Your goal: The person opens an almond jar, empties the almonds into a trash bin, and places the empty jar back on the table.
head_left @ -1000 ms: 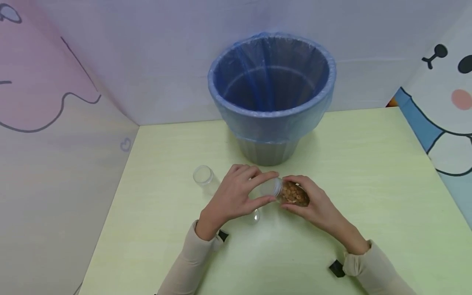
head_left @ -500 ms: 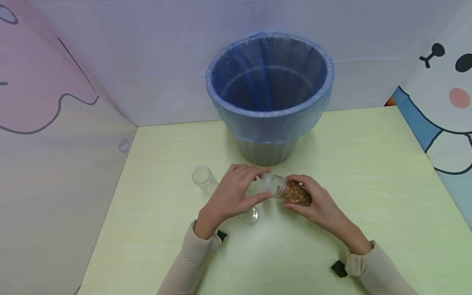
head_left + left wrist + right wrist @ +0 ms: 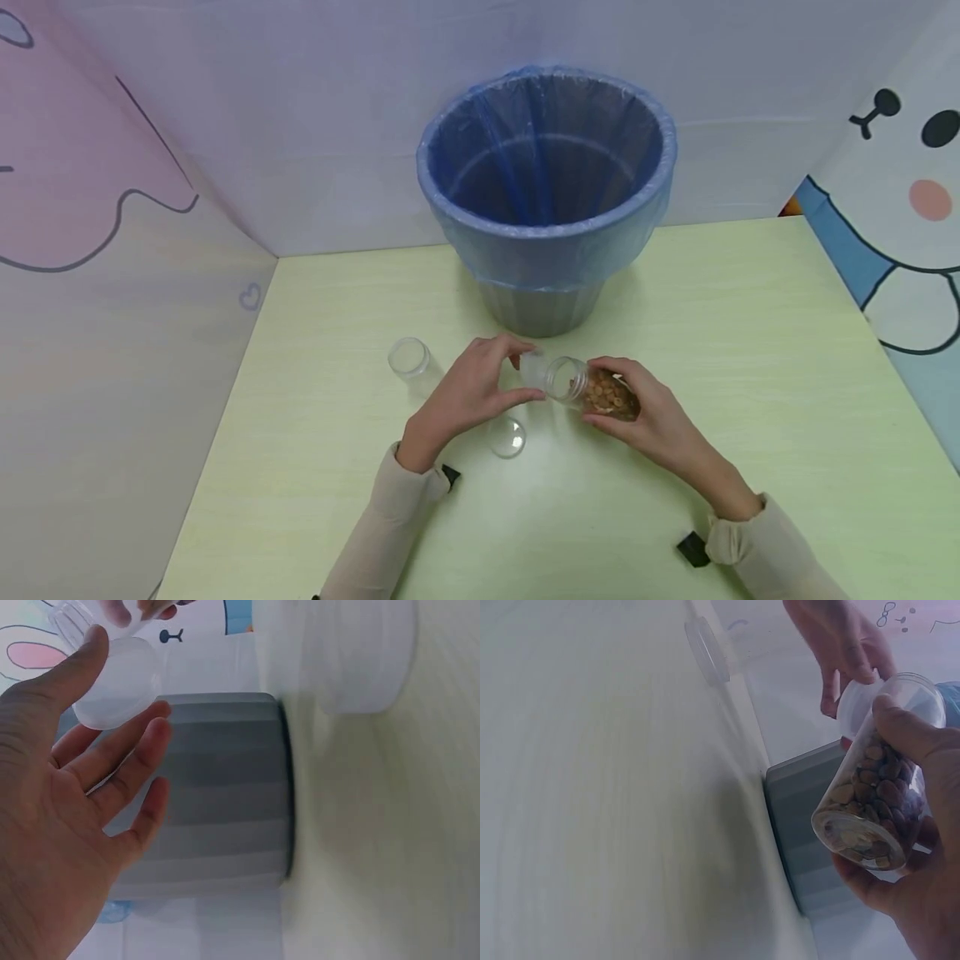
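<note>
Pastels all over this corner

From where I'm standing: pale yellow-green tabletop (image 3: 750, 358), grey bin (image 3: 543, 312), see-through blue liner (image 3: 555, 262), brown nuts (image 3: 611, 393), clear jar (image 3: 877, 776), milky-white lid (image 3: 118, 686), beige sleeves (image 3: 378, 521). Left wall (image 3: 90, 142) is pink and white with grey squiggles.

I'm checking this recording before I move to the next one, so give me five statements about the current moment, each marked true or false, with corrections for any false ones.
1. The right hand holds a jar of brown, nut-like pieces. True.
2. That jar is closed. False: the left hand holds the lid off it, beside its open mouth.
3. A bin with a blue liner stands on the table, beyond both hands. True.
4. A clear container is on the table to the left of the left hand. True.
5. The jar stands upright on the table. False: it is held tilted in the right hand.
</note>
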Demonstrator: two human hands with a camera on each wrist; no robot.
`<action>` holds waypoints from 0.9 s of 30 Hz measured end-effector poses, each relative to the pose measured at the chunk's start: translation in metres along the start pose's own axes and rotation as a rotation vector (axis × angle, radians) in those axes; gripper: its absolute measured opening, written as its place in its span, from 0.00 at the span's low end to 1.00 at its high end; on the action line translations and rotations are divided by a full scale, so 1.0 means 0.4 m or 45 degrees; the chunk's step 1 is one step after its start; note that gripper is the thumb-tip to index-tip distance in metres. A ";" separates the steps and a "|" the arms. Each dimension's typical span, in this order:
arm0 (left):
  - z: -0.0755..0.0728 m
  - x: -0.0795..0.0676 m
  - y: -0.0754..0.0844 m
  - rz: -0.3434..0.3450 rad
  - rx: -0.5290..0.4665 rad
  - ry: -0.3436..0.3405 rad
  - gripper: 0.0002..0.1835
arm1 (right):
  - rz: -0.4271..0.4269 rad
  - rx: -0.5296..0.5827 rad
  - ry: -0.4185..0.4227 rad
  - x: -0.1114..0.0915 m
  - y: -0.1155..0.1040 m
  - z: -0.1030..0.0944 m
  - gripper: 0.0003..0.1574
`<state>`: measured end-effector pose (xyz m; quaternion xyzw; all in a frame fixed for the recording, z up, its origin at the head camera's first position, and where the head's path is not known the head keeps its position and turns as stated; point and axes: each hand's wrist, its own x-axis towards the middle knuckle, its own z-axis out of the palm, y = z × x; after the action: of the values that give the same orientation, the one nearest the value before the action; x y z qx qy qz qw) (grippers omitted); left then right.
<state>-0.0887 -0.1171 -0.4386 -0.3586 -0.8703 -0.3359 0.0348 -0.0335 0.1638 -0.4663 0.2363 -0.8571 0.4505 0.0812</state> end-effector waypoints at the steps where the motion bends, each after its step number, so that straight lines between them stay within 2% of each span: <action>1: 0.004 0.001 -0.007 -0.010 -0.023 -0.006 0.33 | 0.001 0.001 0.001 -0.001 0.000 0.000 0.50; 6: 0.029 0.001 -0.043 -0.088 -0.049 -0.054 0.32 | 0.009 0.015 0.005 -0.006 0.001 -0.001 0.50; 10: 0.047 -0.003 -0.067 -0.142 -0.003 -0.091 0.30 | 0.011 0.025 0.000 -0.008 0.000 0.000 0.50; 17: 0.059 -0.006 -0.088 -0.177 0.106 -0.134 0.30 | 0.002 0.032 -0.004 -0.010 -0.002 0.000 0.51; 24: 0.058 -0.005 -0.085 -0.374 0.330 -0.224 0.32 | 0.011 0.023 -0.018 -0.013 -0.002 -0.003 0.50; 27: 0.058 -0.006 -0.082 -0.428 0.387 -0.255 0.32 | 0.016 0.019 -0.024 -0.014 -0.003 -0.005 0.51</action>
<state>-0.1038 -0.1213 -0.4755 -0.2309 -0.9573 -0.1650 -0.0543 -0.0283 0.1667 -0.4660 0.2357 -0.8558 0.4553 0.0686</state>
